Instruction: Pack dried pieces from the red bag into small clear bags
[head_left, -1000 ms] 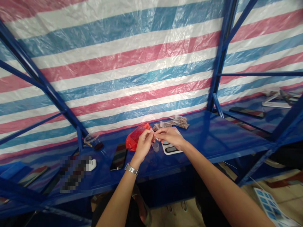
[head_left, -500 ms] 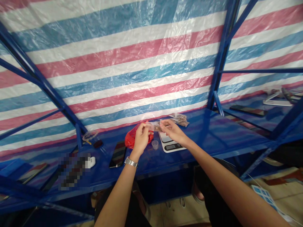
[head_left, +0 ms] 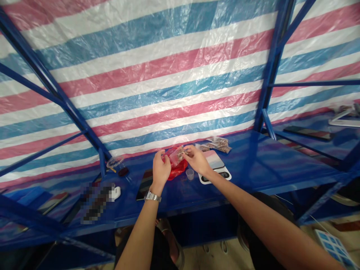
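Since a moment ago, we see both hands have shifted a little left, and the small clear bag [head_left: 177, 155] now hangs in front of the red bag [head_left: 177, 169] rather than above the scale [head_left: 215, 166]. Going left to right: a phone [head_left: 144, 183] lies flat on the blue table [head_left: 253, 165]. The left hand [head_left: 159, 169] is loosely curled with its fingertips at the bag's left edge; we cannot tell whether it grips. The right hand [head_left: 197, 159] pinches the bag's upper right corner. The bag's long axis slopes down toward the left. A small cup [head_left: 189, 174] stands just beside the scale, with more filled packets [head_left: 215, 144] behind it.
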Motion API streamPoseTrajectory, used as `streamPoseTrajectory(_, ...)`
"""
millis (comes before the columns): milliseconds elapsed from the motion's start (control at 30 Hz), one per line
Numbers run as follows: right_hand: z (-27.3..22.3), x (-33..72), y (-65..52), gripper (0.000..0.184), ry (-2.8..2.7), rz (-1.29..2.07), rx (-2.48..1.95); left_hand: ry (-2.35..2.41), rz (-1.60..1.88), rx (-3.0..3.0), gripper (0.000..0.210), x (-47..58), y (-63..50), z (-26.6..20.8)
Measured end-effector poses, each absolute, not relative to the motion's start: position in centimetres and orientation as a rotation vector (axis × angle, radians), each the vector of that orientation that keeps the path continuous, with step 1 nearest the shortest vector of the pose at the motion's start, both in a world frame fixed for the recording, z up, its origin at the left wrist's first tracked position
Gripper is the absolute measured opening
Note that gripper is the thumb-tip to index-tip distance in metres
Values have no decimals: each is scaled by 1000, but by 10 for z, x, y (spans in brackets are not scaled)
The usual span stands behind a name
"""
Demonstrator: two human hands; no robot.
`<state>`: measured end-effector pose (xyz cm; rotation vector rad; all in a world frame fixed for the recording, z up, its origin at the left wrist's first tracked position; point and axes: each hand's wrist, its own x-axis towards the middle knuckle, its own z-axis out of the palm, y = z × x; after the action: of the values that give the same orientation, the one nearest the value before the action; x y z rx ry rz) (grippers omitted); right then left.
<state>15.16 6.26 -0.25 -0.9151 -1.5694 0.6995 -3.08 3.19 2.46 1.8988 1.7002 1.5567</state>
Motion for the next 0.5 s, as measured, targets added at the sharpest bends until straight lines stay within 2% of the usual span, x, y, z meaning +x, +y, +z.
streamPoseTrajectory(133, 0, 143, 62, 27, -1809, 428, -1009, 1704, 1211, 2316, 62, -29, 29, 14)
streamPoseTrajectory(233, 5, 140, 59, 26, -1869, 397, -1028, 1752, 1039, 2320, 81, -22, 31, 4)
streamPoseTrajectory(367, 4, 135, 61, 23, -1819, 445, -1008, 1788, 1049, 2204, 90, -13, 37, -6)
streamPoseTrajectory(500, -3, 128, 68, 20, -1623, 637, -919, 1867, 1182, 2028, 105, -4, 39, -7)
